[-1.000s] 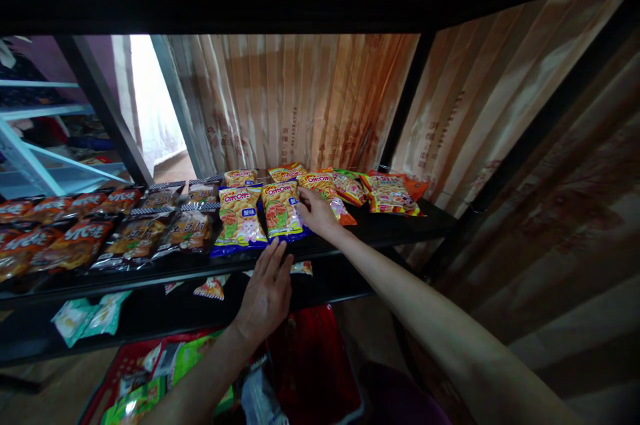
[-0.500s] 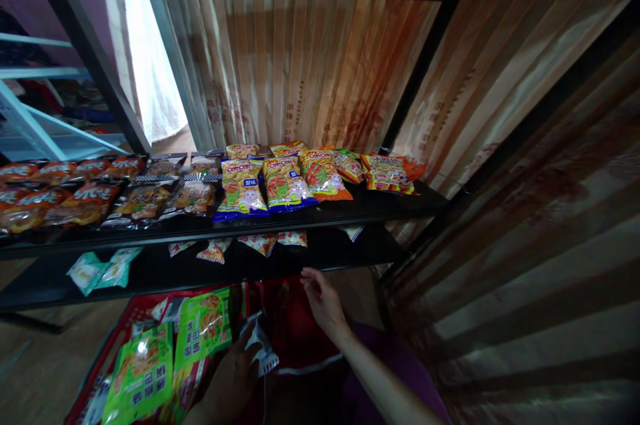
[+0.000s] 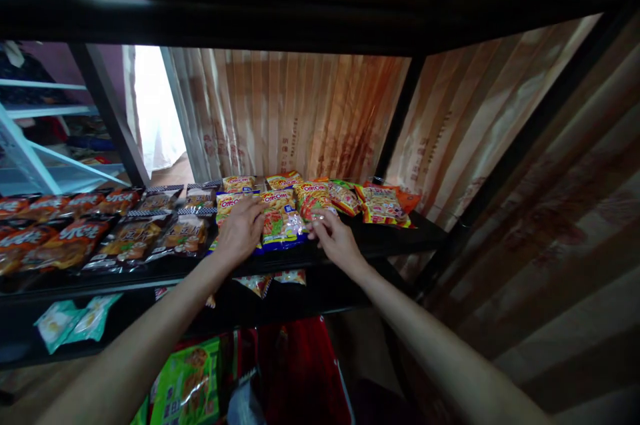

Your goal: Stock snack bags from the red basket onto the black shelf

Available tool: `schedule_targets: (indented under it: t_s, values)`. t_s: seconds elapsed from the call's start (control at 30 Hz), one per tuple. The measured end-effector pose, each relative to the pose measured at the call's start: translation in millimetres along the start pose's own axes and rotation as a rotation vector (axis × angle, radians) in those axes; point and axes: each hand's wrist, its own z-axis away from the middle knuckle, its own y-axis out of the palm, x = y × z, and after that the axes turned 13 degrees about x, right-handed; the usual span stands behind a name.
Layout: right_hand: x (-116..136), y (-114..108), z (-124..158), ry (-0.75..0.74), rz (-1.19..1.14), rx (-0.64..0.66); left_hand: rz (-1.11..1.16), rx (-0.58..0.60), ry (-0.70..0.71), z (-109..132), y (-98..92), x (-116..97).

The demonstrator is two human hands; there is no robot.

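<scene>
My left hand (image 3: 241, 230) lies over a yellow and blue snack bag (image 3: 226, 202) on the upper shelf, its fingers stretched forward and covering much of the bag. My right hand (image 3: 339, 242) has its fingers bent in at the lower edge of a yellow and orange snack bag (image 3: 309, 193). Its thumb and fingertips come close together there, and that corner of the bag is hidden. Between both hands rests another yellow and blue snack bag (image 3: 280, 222), leaning back against the row behind.
Dark-packed snacks (image 3: 127, 238) fill the shelf's left part; a red and yellow bag (image 3: 383, 204) lies at its right end. Teal packets (image 3: 77, 322) sit one shelf lower. Below is a red basket (image 3: 305, 372) holding green bags (image 3: 187, 385). A dark post (image 3: 500, 152) stands on the right.
Both hands have risen from the basket area to the upper shelf's snack bags. My left hand has left the small white and blue packet in the basket. The view has tilted upward.
</scene>
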Motion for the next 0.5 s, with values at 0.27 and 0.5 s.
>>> schedule_targets:
  t_s: [0.27, 0.5]
  values:
    - [3, -7, -117, 0.218, 0.566, 0.198, -0.291, 0.595, -0.17, -119, 37.8, 50]
    - [-14, 4, -144, 0.272, 0.597, 0.278, -0.299, 0.836, -0.149, -147, 55.1, 76]
